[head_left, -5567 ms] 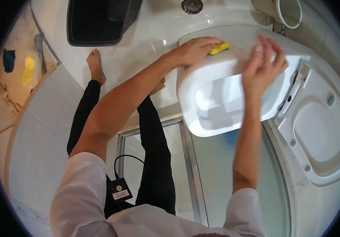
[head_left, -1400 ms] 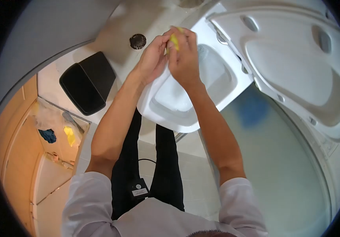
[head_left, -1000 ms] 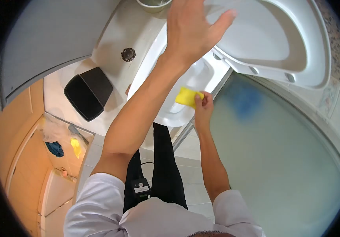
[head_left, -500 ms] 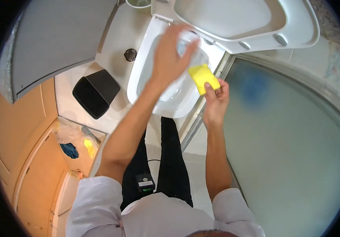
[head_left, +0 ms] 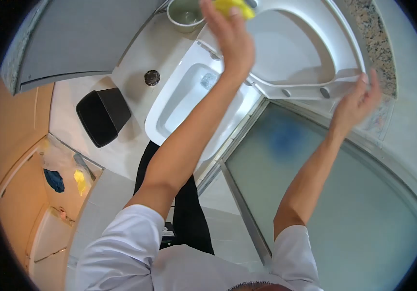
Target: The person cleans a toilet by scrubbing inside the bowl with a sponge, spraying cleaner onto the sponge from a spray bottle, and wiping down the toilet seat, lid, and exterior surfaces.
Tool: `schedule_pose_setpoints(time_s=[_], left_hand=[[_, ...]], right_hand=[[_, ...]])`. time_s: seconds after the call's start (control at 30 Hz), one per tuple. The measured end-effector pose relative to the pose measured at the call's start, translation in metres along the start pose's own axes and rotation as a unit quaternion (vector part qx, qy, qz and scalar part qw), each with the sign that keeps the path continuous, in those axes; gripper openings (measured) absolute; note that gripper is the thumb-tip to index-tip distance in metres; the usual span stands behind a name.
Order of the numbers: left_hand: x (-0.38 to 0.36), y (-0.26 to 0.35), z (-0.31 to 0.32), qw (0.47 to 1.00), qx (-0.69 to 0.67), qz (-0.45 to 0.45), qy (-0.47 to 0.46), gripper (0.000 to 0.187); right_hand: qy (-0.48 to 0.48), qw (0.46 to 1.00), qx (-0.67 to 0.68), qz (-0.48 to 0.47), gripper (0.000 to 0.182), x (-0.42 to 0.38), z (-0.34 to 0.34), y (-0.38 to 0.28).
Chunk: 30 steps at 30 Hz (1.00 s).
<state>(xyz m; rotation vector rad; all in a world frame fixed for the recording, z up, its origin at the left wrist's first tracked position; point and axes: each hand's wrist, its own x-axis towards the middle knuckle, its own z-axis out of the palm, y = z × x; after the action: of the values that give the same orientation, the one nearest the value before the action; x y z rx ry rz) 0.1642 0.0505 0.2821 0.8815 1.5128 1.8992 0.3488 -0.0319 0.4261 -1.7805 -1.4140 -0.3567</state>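
Observation:
My left hand (head_left: 235, 46) reaches over the hinge side of the toilet bowl (head_left: 162, 109), holding a folded yellow cloth (head_left: 235, 7) at the top edge of the view. The cloth lies over the near end of the raised toilet seat (head_left: 346, 46), and the fingers partly hide it. Out to the right, my right hand (head_left: 356, 104) has its fingers apart and nothing in them, fingertips right at the seat's outer rim. My left forearm crosses the bowl and covers part of its inside.
A black bin (head_left: 104, 116) and a round floor drain (head_left: 152, 77) are left of the toilet. A pale bucket (head_left: 185, 14) stands behind it. Frosted glass door (head_left: 344, 203) lies right; a grey cabinet (head_left: 87, 39) juts in upper left.
The yellow cloth has passed from my right hand to my left. My left hand has moved up toward the hinges, and my right hand out to the raised seat's rim. The view has shifted.

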Motion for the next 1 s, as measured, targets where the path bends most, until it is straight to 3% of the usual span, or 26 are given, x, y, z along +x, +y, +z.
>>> schedule_pose_setpoints(time_s=[0.03, 0.13, 0.17, 0.23, 0.27, 0.3, 0.37, 0.4, 0.47, 0.6, 0.67, 0.7, 0.77, 0.8, 0.83, 0.87, 0.93, 1.0], left_hand=[[-0.008, -0.033, 0.044, 0.989, 0.126, 0.027, 0.067, 0.061], [-0.019, 0.055, 0.064, 0.992, 0.104, 0.059, 0.032, 0.074], [-0.018, 0.069, 0.064, 0.909, 0.353, 0.221, -0.013, 0.070], [-0.017, 0.072, 0.064, 0.737, 0.569, 0.361, -0.061, 0.067], [-0.012, 0.062, 0.064, 0.859, 0.346, 0.351, -0.143, 0.065], [-0.005, 0.047, 0.062, 0.919, 0.098, 0.315, -0.218, 0.064], [0.002, 0.022, 0.036, 0.926, 0.208, 0.303, -0.093, 0.064], [0.008, 0.030, 0.028, 0.924, 0.205, 0.309, -0.096, 0.064], [0.013, 0.038, 0.018, 0.956, 0.134, 0.256, -0.043, 0.031], [-0.027, 0.062, 0.053, 0.950, 0.055, 0.281, -0.122, 0.043], [-0.055, 0.081, 0.064, 0.904, -0.029, 0.366, -0.218, 0.043], [-0.050, 0.073, 0.056, 0.893, -0.007, 0.396, -0.214, 0.035], [-0.022, 0.036, 0.048, 0.908, 0.109, 0.394, -0.093, 0.028], [0.002, 0.056, 0.034, 0.924, 0.152, 0.346, -0.054, 0.013], [0.017, 0.060, 0.034, 0.954, 0.141, 0.260, -0.043, 0.017], [0.008, 0.061, 0.045, 0.954, 0.138, 0.261, -0.051, 0.017], [-0.015, 0.065, 0.069, 0.918, -0.003, 0.373, -0.134, 0.010], [-0.063, 0.085, 0.086, 0.875, -0.061, 0.443, -0.187, 0.019]], right_hand=[[-0.024, 0.997, 0.060, 0.028, 0.040, 0.003, 0.011, 0.013], [-0.007, 0.999, 0.009, 0.047, 0.039, -0.001, 0.022, 0.009], [-0.018, 0.992, 0.093, 0.085, 0.040, -0.002, 0.021, 0.012], [-0.024, 0.994, 0.073, 0.073, 0.040, -0.003, 0.017, 0.018], [-0.027, 0.996, 0.054, 0.061, 0.040, -0.001, 0.017, 0.020], [-0.025, 0.996, 0.055, 0.061, 0.040, -0.001, 0.017, 0.020], [-0.015, 0.997, 0.052, 0.052, 0.039, -0.002, 0.019, 0.017], [-0.008, 0.997, 0.053, 0.056, 0.039, -0.002, 0.019, 0.014], [-0.004, 0.999, 0.023, 0.042, 0.038, -0.003, 0.018, 0.009], [-0.015, 0.997, 0.054, 0.050, 0.039, 0.001, 0.015, 0.011], [-0.072, 0.989, 0.123, 0.037, 0.046, 0.006, 0.008, 0.014], [-0.069, 0.989, 0.121, 0.039, 0.046, 0.005, 0.005, 0.017], [-0.128, 0.965, 0.197, 0.116, 0.058, 0.006, -0.004, 0.025], [-0.117, 0.967, 0.189, 0.122, 0.058, 0.007, -0.008, 0.026], [-0.135, 0.949, 0.247, 0.140, 0.061, 0.008, -0.009, 0.022], [-0.154, 0.926, 0.307, 0.156, 0.063, 0.009, -0.012, 0.017], [-0.159, 0.918, 0.323, 0.169, 0.066, 0.013, -0.017, 0.015], [-0.172, 0.908, 0.347, 0.161, 0.067, 0.014, -0.019, 0.019]])
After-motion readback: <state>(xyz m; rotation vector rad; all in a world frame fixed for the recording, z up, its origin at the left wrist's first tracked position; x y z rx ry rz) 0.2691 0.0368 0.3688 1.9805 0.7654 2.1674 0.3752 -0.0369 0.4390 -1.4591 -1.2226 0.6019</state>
